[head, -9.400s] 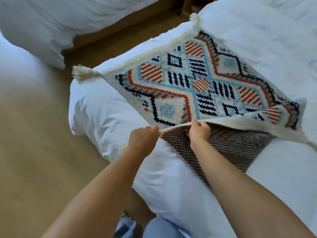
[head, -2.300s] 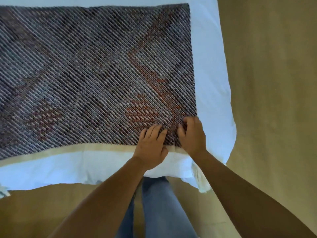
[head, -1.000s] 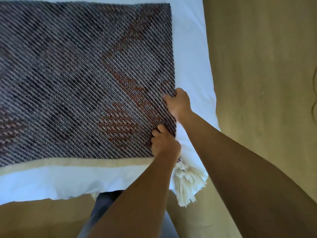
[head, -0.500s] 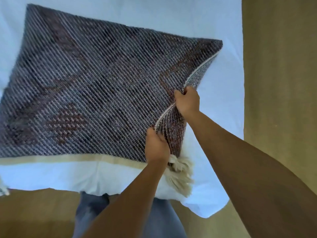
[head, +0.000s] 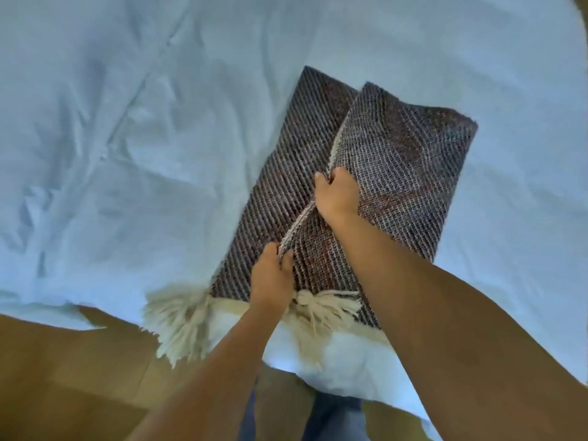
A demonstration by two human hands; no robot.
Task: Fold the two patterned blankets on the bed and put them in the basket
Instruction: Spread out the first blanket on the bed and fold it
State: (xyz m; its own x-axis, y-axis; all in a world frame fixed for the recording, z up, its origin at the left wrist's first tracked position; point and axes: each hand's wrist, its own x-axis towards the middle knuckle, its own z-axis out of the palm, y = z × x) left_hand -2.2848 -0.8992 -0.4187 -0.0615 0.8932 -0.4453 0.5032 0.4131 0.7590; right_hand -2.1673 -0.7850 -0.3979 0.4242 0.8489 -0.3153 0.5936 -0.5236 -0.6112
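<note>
— Blanket (head: pixel 407 160) first: where does it lie?

— On the bed (head: pixel 127 138), close to the near edge and slanting away to the right. Its dark, woven back faces up. It is doubled lengthwise, with the right part lying over the left part.

— And the hands?

— Both are on the pale selvedge (head: pixel 334 144) of the upper layer, which runs down the middle of the bundle. The left hand (head: pixel 273 281) pinches that edge between thumb and fingers near the tasselled end. The right hand (head: pixel 337 197) has its fingers curled round the same edge farther up, with the palm resting on the cloth.

— Is the edge flat?

— No, it is lifted a little between the two grips, a raised ridge above the lower layer.

— What about the tassels?

— One cream tassel (head: pixel 178 319) fans out at the near left corner and hangs past the edge of the bed. A second tassel (head: pixel 318 305) lies just beside the left wrist.

— Anything else?

— The white sheet is creased on the left. A tan floor (head: pixel 63 377) shows below the bed, and blue trousers (head: pixel 331 418) at the bottom between the forearms.
</note>
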